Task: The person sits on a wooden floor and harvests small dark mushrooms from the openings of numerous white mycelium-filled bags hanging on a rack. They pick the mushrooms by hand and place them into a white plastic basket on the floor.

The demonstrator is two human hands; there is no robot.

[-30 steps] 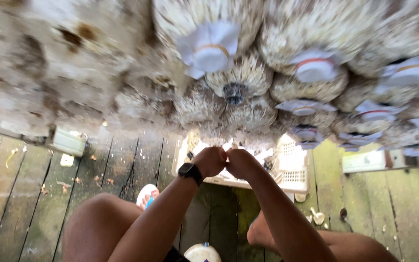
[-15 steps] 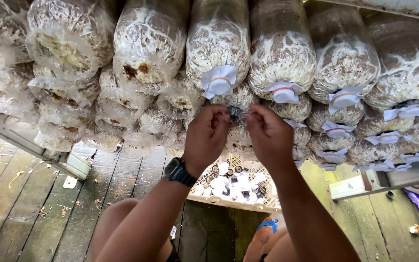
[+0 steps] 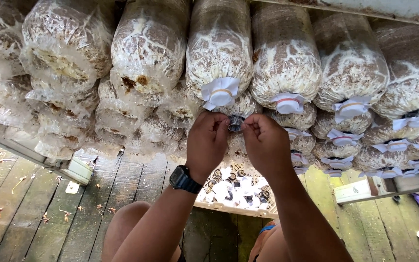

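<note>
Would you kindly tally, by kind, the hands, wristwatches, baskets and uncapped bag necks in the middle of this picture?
hands: 2, the left hand and the right hand
wristwatch: 1
basket: 1
uncapped bag neck, pinched by both hands: 1
Total: 5

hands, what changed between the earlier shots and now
A second ago both hands were low, fists together above the white basket on the floor. They have since risen to the stacked mushroom bags: the left hand and right hand now pinch the dark open neck ring of one bag, fingers on either side. Over the last half second they barely shifted. The capped bags and the basket stayed put.
</note>
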